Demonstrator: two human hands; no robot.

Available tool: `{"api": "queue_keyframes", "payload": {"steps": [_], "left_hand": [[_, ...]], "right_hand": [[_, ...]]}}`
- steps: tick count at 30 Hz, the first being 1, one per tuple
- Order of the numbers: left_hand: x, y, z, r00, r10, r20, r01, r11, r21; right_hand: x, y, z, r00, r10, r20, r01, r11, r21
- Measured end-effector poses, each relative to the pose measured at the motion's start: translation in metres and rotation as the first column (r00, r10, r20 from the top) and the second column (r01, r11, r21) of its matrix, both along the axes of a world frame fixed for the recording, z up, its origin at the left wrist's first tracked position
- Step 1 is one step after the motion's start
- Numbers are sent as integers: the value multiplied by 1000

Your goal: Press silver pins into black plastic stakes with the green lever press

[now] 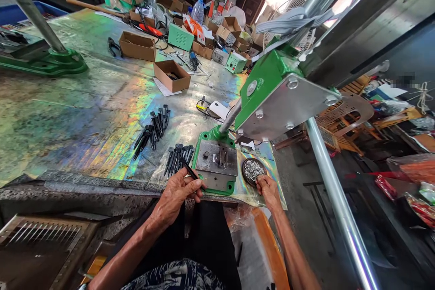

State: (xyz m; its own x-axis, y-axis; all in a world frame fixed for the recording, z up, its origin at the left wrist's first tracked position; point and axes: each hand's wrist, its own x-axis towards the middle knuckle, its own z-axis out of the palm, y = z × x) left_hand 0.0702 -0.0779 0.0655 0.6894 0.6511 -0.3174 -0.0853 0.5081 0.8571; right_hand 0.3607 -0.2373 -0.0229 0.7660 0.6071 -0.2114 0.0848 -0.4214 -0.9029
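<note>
Slim black piece in the left grip

Left hand point(181, 189) pinches the black piece point(189, 169), long axis slanting away and leftward. Metal plate point(207, 168) just ahead and right of that grip; left hand nearer. Right hand point(269, 189): fingertips at dish point(244, 173) of silver bits point(253, 167); can't tell if grasping any. No writing legible.

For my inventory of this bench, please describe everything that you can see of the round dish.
The round dish is dark brown and shallow, its material unclear. It sits upright on the table beside the green base, holding many small, silvery, metallic-looking pieces. The right hand is at its near rim; contact is unclear.
</note>
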Motion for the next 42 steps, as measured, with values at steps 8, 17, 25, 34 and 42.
{"api": "queue_keyframes", "payload": {"steps": [8,17,25,34,42], "left_hand": [[4,-4,-1,1000,-15,4,15,1000,5],[18,-7,6,998,-5,61,13,993,-120],[26,-6,12,982,118,148,-80,967,-244],[25,-5,10,950,186,252,-61,899,-433],[24,-4,5,939,190,287,-36,883,-467]], "right_hand": [[0,4,9,978,-73,-197,94,991,97],[-50,21,57,926,-13,-378,111,964,240],[-123,50,111,852,234,-468,-32,917,399],[-165,70,125,821,337,-461,-110,885,452],[-167,73,123,839,295,-458,-81,899,431]]}}
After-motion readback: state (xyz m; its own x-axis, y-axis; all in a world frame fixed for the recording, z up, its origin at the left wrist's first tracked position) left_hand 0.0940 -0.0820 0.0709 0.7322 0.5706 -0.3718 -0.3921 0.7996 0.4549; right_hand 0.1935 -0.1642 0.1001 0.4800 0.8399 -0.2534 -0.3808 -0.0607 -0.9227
